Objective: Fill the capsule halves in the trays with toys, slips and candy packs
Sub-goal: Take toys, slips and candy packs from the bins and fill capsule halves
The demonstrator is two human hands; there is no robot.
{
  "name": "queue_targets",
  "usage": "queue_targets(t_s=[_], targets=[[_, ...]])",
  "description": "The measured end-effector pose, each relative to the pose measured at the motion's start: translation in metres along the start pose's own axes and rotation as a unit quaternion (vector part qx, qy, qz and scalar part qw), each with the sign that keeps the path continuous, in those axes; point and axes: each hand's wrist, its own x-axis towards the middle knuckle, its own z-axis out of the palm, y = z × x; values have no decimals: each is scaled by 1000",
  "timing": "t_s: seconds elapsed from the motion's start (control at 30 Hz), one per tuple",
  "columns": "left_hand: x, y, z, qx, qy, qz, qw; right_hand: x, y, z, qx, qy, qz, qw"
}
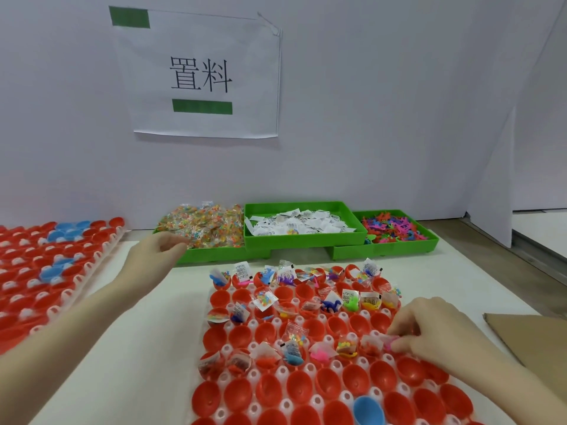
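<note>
Capsule tray (211, 314) at the table's (147, 348) near edge; three bins (306, 240) along its far edge; second tray (101, 250) at its left edge; cardboard (527, 335) right.

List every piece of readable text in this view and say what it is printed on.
"置料": large black characters on the white paper sign taped to the wall.
Green bars on the sign: no text visible.
Paper slips in the middle green bin: dark print, too small to read.
Slips and candy packs in the capsule halves: print unreadable.
</note>
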Motion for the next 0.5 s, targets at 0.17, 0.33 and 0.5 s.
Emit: queue_targets(t_s=[0.17,0.33,0.5], targets=[[27,-10,7,166,-18,35,985,-4,4,-3,34,-35,3,999],[55,-23,17,290,-2,5,957,9,11,-29,123,-103,4,987],[75,-36,36,382,6,-51,923,86,13,-46,203,76,-14,976]])
